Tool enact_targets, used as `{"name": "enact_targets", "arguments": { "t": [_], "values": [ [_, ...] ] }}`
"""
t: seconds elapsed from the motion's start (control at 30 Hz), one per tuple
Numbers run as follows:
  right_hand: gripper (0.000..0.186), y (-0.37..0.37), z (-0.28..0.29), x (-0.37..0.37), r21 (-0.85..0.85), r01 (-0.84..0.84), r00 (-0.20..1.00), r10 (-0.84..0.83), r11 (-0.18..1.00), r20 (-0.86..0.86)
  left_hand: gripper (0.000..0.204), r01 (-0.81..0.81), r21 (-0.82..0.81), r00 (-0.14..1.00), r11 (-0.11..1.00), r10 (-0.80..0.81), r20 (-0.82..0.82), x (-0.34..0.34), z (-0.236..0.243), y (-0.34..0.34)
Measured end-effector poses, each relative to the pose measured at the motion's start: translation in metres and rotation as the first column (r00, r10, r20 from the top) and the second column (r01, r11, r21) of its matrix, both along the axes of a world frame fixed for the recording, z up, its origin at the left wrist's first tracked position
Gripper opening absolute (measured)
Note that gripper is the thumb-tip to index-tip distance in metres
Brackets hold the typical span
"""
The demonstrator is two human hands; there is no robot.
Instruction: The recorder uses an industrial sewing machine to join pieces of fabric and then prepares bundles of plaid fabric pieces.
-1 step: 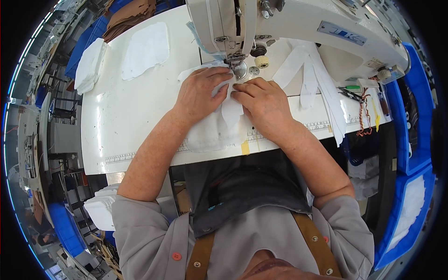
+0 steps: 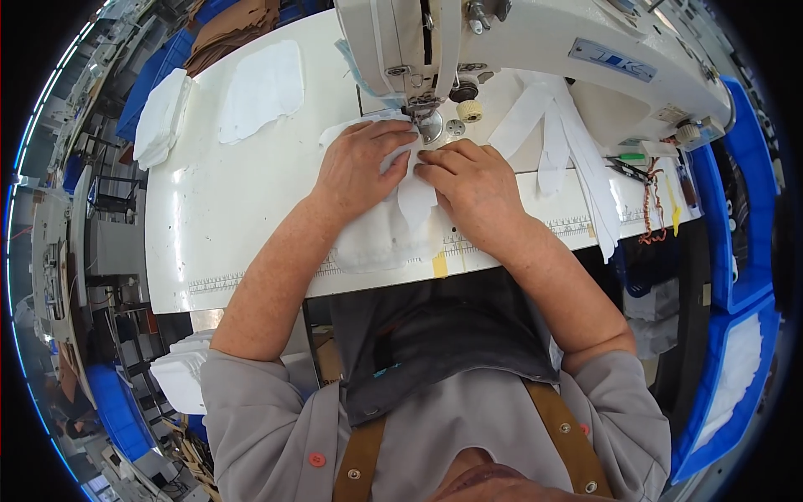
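A white fabric piece [image 2: 385, 243] lies on the table under the needle end of a sewing machine [image 2: 519, 38], its lower part reaching the table's front edge. My left hand [image 2: 360, 167] rests over the cloth, fingers stretched toward the presser foot and thumb apart from them. On top of the piece runs a narrower white fabric strip [image 2: 416, 201], between my two hands. Thumb and fingertips of my right hand [image 2: 477, 188] are drawn together at the strip's right edge, just below the round metal guard [image 2: 430, 125]. The needle's contact with the cloth is hidden.
Left on the table [image 2: 226, 213] are a single white piece [image 2: 266, 88] and a white stack [image 2: 159, 117]. Loose white strips [image 2: 548, 125] hang over the front edge at right. Small tools [image 2: 627, 170] lie beyond them. Blue bins [image 2: 719, 402] stand along the right side.
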State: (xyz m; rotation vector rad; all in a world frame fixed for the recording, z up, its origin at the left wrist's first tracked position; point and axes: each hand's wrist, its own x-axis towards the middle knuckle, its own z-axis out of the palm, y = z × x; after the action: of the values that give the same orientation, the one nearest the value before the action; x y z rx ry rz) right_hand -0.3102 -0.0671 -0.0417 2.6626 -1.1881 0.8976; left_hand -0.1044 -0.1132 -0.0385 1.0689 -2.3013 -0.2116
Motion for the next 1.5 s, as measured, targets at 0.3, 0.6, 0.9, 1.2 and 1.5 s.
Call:
{"name": "enact_targets", "arguments": {
  "t": [0.3,0.6,0.9,1.2,1.5],
  "values": [
    [0.02,-0.001,-0.001,-0.001,0.006,0.012,1.0,-0.012,1.0,-0.014,0.025,0.002,-0.015,1.0,1.0,-0.002,0.009,0.0,-0.003,-0.003],
    [0.034,-0.004,-0.001,0.0,-0.003,0.029,0.997,-0.029,1.0,-0.072,0.025,-0.023,-0.014,0.994,1.0,0.025,0.111,0.008,-0.002,-0.011],
    [0.047,0.001,0.001,-0.001,0.066,0.024,0.994,-0.017,0.998,-0.105,0.052,0.13,0.228,0.982,0.965,-0.157,0.104,0.014,0.039,0.05],
    [0.049,0.022,0.004,-0.024,0.147,-0.113,0.985,0.092,0.983,0.144,0.021,0.123,-0.02,0.992,0.992,-0.123,-0.001,-0.001,0.013,0.072],
    [0.045,0.059,0.012,-0.039,0.201,-0.178,0.984,0.172,0.963,0.045,0.013,0.107,-0.028,0.994,0.994,-0.106,0.025,-0.002,0.011,0.077]
  ]
}}
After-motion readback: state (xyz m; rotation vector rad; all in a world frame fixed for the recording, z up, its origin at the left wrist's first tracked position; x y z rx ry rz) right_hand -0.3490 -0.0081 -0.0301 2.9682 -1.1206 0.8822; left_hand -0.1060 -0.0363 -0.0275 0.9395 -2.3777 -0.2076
